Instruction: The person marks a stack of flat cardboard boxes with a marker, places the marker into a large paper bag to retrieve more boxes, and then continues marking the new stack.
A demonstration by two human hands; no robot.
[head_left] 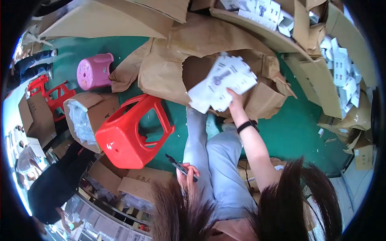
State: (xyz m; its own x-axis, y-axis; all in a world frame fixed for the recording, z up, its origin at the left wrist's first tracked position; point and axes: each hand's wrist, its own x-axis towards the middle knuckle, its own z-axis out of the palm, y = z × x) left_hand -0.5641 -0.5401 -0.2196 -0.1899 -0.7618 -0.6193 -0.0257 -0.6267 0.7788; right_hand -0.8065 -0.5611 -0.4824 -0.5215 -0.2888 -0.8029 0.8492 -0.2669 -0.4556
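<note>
Right hand (234, 99): clamped on a fanned stack of flat white cards (225, 80), thumb on top; the fingers underneath are hidden. Cards spread ahead and left of this thumb, over the open mouth of a brown paper bag (229, 38). Print on the cards: a grey picture of some device on the top face, small dark lines near the edges, too fine to read. Black band (246, 126) on the wrist, behind the same fingers.

Left hand (188, 176): fingers closed round a black pen (173, 160), one end pointing up and left, clear of the cards. Any lettering on its barrel cannot be made out.

Ahead and left of the left fingers: red stool (116, 142), tipped over; farther on, a pink stool (90, 72) with small coloured decals on its seat. Beyond the red stool from these fingers, a box (105, 108) of clear plastic, one dark character on its side. Nearer, left of the left fingers, an open box (140, 180) with dark marks on a flap.

Right of the right fingers, well apart: a carton (315, 86) of white packs (341, 66) bearing small printed pictures, wording illegible
</note>
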